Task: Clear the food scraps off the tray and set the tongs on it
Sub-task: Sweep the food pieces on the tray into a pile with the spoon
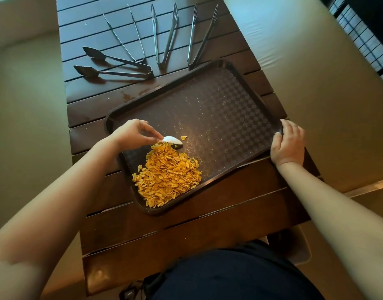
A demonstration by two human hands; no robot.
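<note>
Your left hand (134,132) pinches a white spoon (173,140) at the far edge of the scraps (168,174) heaped near-left on the tray (218,100); your right hand (288,144) grips its right rim. Four tongs (164,35) lie on the worktop (186,224) beyond.

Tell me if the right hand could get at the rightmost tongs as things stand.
Probably yes, once it lets go. The right hand grips the tray at its right rim, and the rightmost tongs lie on the table just beyond the tray's far edge, with nothing lying between.
</note>
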